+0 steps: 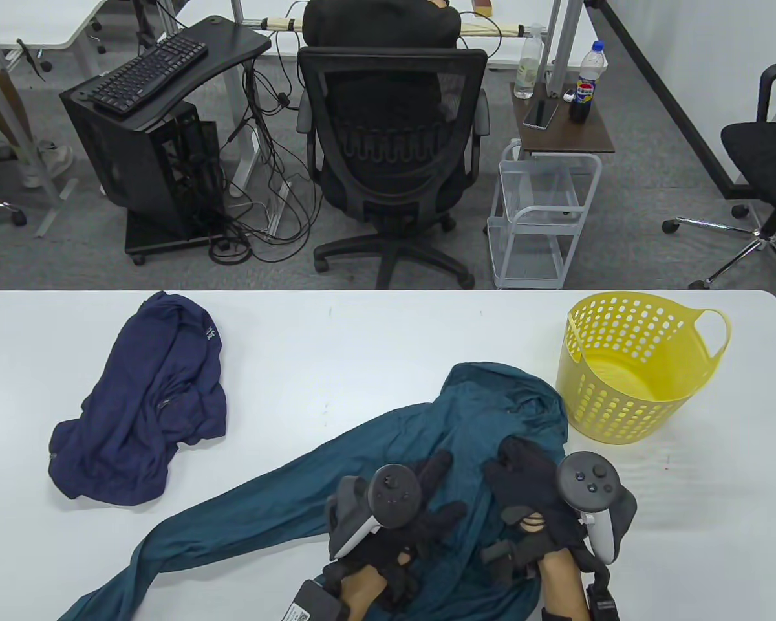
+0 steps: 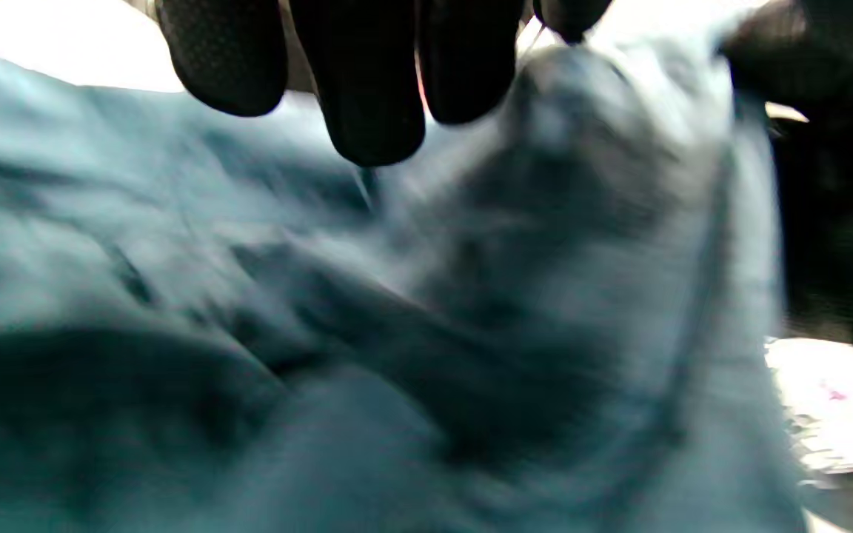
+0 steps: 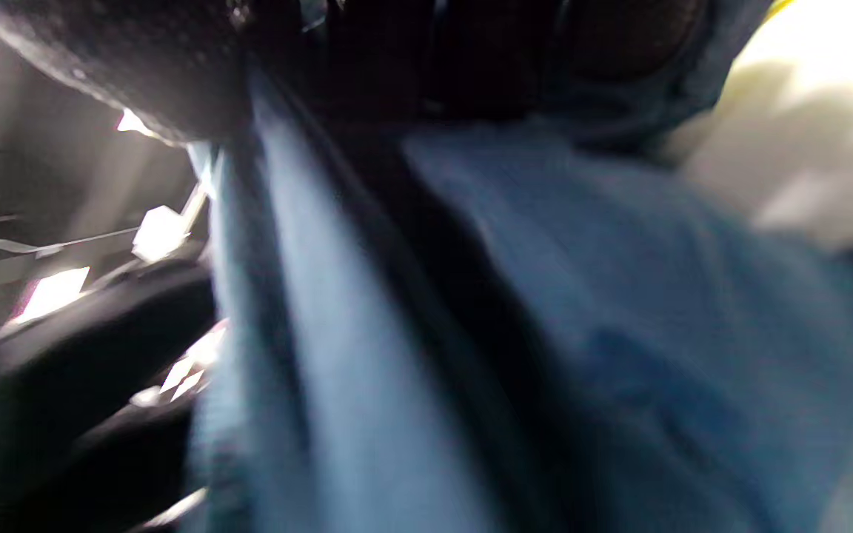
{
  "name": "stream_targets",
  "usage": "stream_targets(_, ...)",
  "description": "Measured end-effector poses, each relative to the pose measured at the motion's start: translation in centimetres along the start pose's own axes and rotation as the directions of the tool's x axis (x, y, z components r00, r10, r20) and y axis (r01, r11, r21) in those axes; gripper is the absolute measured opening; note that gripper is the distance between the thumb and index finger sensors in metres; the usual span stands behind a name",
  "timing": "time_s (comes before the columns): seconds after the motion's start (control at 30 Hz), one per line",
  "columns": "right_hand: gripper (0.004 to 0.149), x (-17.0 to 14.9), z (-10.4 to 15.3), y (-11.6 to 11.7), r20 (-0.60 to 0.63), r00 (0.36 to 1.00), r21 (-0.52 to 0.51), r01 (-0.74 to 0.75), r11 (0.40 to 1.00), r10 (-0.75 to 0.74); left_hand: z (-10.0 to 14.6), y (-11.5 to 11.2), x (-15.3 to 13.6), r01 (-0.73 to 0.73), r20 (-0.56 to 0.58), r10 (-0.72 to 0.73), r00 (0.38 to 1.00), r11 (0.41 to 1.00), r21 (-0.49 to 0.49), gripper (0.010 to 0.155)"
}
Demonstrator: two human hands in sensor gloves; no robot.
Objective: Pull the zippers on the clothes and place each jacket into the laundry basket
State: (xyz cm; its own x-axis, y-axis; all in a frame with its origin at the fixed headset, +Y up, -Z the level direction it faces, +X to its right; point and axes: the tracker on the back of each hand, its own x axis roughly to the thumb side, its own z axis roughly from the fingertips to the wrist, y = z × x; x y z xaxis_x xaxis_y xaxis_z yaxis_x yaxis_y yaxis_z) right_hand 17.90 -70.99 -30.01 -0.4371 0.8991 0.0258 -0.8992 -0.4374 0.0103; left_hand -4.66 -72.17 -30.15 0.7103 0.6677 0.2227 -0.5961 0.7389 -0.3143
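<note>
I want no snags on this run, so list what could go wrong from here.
The teal jacket has a long sleeve trailing to the table's near-left edge; it may drag or catch when lifted. The yellow basket looks light and sits close by, so stuffing could tip it. Both wrist views are blurred, so the zipper's state cannot be checked.

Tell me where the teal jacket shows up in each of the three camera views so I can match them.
Table view: the teal jacket lies bottom centre, under both hands, left of the yellow basket.
Left wrist view: blurred, it fills nearly the whole frame below the fingers.
Right wrist view: blurred, it fills the centre and right.
Shared landmark: the jacket's own teal fabric.
</note>
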Motion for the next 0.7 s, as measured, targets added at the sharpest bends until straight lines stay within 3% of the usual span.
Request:
stream_targets(0.1,0.046,0.9,0.1,1.6,0.081,0.986,0.15,0.135,0.979,-0.148,-0.6,-0.3,-1.2,-0.165,-0.011,0.165,0.986,0.981,-0.104,0.104)
stream_targets(0.13,0.05,0.9,0.0,2.2,0.092,0.977,0.195,0.172,0.966,-0.192,-0.7,-0.3,-1.8,-0.2,-0.039,0.198,0.98,0.975,-0.098,0.103)
stream_targets(0.2,0.052,0.7,-0.3,3.1,0.108,0.961,0.274,0.216,0.937,-0.253,-1.0,0.0,-3.0,-0.252,-0.111,0.246,0.963,0.967,-0.044,0.091)
stream_targets(0.27,0.054,0.5,-0.6,3.6,0.1,0.946,0.337,0.26,0.905,-0.309,-1.2,0.1,-4.3,-0.325,-0.156,0.324,0.933,0.945,0.021,0.069)
stream_targets(0.33,0.055,0.0,-0.8,3.5,0.076,0.943,0.32,0.286,0.903,-0.325,-1.5,0.2,-5.6,-0.415,-0.191,0.412,0.891,0.909,0.026,0.055)
stream_targets(0.4,0.054,-0.6,-0.9,2.8,0.058,0.95,0.254,0.284,0.925,-0.308,-1.8,0.2,-7.0,-0.529,-0.218,0.516,0.828,0.848,-0.005,0.051)
stream_targets(0.5,0.051,-1.2,-0.8,1.4,-0.001,0.979,0.105,0.204,0.973,-0.205,-2.0,0.2,-8.7,-0.646,-0.246,0.624,0.741,0.764,-0.006,0.05)
stream_targets(0.6,0.045,-1.4,-0.6,0.4,-0.075,0.997,0.024,-0.006,1.0,0.007,-1.9,0.2,-9.5,-0.713,-0.254,0.689,0.679,0.701,-0.007,0.05)
stream_targets(0.7,0.046,-1.4,-0.7,0.6,-0.126,0.954,0.218,-0.241,0.946,0.272,-1.8,0.2,-10.1,-0.757,-0.259,0.73,0.632,0.654,-0.004,0.051)
